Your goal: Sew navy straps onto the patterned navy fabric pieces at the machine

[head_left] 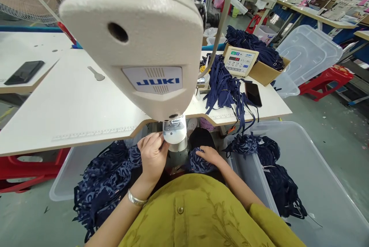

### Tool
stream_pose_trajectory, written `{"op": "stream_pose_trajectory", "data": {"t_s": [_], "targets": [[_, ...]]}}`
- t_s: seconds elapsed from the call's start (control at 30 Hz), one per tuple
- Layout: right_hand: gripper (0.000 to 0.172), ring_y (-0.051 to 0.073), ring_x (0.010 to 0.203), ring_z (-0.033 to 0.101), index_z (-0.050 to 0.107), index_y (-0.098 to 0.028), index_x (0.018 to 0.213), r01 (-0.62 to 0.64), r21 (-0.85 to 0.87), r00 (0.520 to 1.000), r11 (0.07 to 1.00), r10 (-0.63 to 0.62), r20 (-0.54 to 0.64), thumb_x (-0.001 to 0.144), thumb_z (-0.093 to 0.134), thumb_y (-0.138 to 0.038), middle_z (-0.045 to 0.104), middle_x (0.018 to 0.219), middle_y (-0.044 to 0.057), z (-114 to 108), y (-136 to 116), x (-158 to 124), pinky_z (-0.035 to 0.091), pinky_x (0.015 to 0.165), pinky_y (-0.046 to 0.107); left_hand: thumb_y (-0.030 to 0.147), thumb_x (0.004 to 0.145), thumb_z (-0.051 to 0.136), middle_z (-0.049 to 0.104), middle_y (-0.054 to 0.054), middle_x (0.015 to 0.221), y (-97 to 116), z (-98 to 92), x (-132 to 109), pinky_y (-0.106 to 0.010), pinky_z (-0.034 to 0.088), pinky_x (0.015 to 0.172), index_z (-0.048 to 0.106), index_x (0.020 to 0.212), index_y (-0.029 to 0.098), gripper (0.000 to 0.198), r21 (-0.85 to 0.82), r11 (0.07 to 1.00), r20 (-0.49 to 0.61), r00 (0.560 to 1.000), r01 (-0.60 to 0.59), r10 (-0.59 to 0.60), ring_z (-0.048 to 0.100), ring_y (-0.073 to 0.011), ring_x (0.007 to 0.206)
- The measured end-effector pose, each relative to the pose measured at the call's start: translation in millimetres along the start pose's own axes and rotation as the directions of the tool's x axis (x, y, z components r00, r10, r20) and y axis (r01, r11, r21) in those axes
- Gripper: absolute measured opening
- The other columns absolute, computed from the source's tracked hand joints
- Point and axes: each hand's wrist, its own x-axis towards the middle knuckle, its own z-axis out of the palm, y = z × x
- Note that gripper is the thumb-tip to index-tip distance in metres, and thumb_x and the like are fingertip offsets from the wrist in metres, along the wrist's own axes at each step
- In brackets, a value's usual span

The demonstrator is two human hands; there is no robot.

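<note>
A cream JUKI sewing machine head fills the upper middle of the view. Under it, my left hand sits with fingers curled and pinched against the machine's white lower part; what it pinches is hidden. My right hand lies flat, fingers spread, on a navy patterned fabric piece beside the needle area. A heap of the same navy patterned pieces lies by my left forearm.
The white table carries a control panel, a dark phone and navy straps. A cardboard box holds more straps. Clear plastic bins with navy fabric stand at right. Red stools and another phone lie around.
</note>
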Motion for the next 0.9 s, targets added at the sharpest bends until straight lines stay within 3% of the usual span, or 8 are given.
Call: {"op": "stream_pose_trajectory", "data": {"t_s": [0.1, 0.17, 0.3, 0.43, 0.6, 0.77, 0.9], "targets": [[0.034, 0.018, 0.093, 0.062, 0.062, -0.016, 0.091, 0.139, 0.142, 0.99, 0.98, -0.14, -0.001, 0.092, 0.041, -0.043, 0.067, 0.096, 0.005, -22, 4, -14, 0.047, 0.081, 0.028, 0.032, 0.085, 0.057, 0.063, -0.004, 0.08, 4, 12.4, 2, -0.037, 0.035, 0.085, 0.061, 0.077, 0.019, 0.016, 0.019, 0.999, -0.049, 0.998, 0.033, -0.032, 0.056, -0.0206, 0.086], [0.034, 0.018, 0.103, 0.059, 0.061, -0.016, 0.098, 0.217, 0.239, 0.976, 0.946, -0.205, -0.075, 0.092, 0.04, -0.042, 0.063, 0.112, 0.007, -41, 2, -28, 0.045, 0.089, 0.029, 0.034, 0.085, 0.055, 0.056, -0.002, 0.072, 7, 18.9, 3, -0.035, 0.035, 0.081, 0.055, 0.07, 0.02, 0.021, 0.013, 0.998, -0.071, 0.996, 0.056, -0.055, 0.053, -0.019, 0.079], [0.025, 0.024, 0.112, 0.055, 0.064, -0.017, 0.089, 0.407, 0.437, 0.91, 0.802, -0.315, -0.269, 0.087, 0.052, -0.038, 0.058, 0.122, 0.011, -73, -11, -57, 0.042, 0.097, 0.037, 0.037, 0.084, 0.053, 0.045, 0.001, 0.066, 10, 23.4, 7, -0.034, 0.034, 0.077, 0.044, 0.064, 0.021, 0.027, -0.006, 0.996, -0.08, 0.992, 0.093, -0.093, 0.047, -0.0175, 0.07], [0.023, 0.025, 0.107, 0.058, 0.064, -0.017, 0.08, 0.533, 0.46, 0.845, 0.71, -0.425, -0.323, 0.087, 0.054, -0.037, 0.059, 0.123, 0.013, -90, -27, -75, 0.043, 0.096, 0.04, 0.04, 0.077, 0.059, 0.053, -0.003, 0.075, 5, 19.7, 11, -0.041, 0.03, 0.085, 0.045, 0.067, 0.022, 0.025, 0.008, 0.992, -0.117, 0.985, 0.125, -0.124, 0.048, -0.0226, 0.081], [0.025, 0.026, 0.102, 0.061, 0.062, -0.017, 0.077, 0.535, 0.538, 0.844, 0.651, -0.43, -0.319, 0.086, 0.055, -0.039, 0.06, 0.122, 0.013, -94, -34, -77, 0.047, 0.091, 0.039, 0.035, 0.074, 0.058, 0.059, -0.006, 0.09, -3, 11.1, 23, -0.044, 0.033, 0.091, 0.052, 0.081, 0.021, 0.017, -0.014, 0.987, -0.055, 0.985, 0.162, -0.162, 0.053, -0.026, 0.093], [0.023, 0.024, 0.096, 0.062, 0.062, -0.017, 0.075, 0.537, 0.562, 0.843, 0.629, -0.411, -0.347, 0.085, 0.056, -0.037, 0.061, 0.12, 0.011, -94, -29, -74, 0.047, 0.088, 0.037, 0.038, 0.072, 0.063, 0.06, -0.008, 0.102, 0, 2.5, 46, -0.037, 0.046, 0.08, 0.054, 0.102, 0.019, 0.037, -0.099, 0.972, 0.143, 0.969, 0.214, -0.199, 0.059, -0.0236, 0.087], [0.021, 0.024, 0.098, 0.061, 0.066, -0.017, 0.081, 0.531, 0.556, 0.847, 0.639, -0.385, -0.366, 0.085, 0.055, -0.035, 0.061, 0.12, 0.011, -92, -27, -73, 0.046, 0.089, 0.037, 0.041, 0.066, 0.071, 0.059, -0.009, 0.111, 7, 3.9, 51, -0.042, 0.042, 0.096, 0.058, 0.105, 0.02, 0.047, -0.184, 0.956, 0.149, 0.968, 0.228, -0.202, 0.058, -0.0272, 0.1]]}}
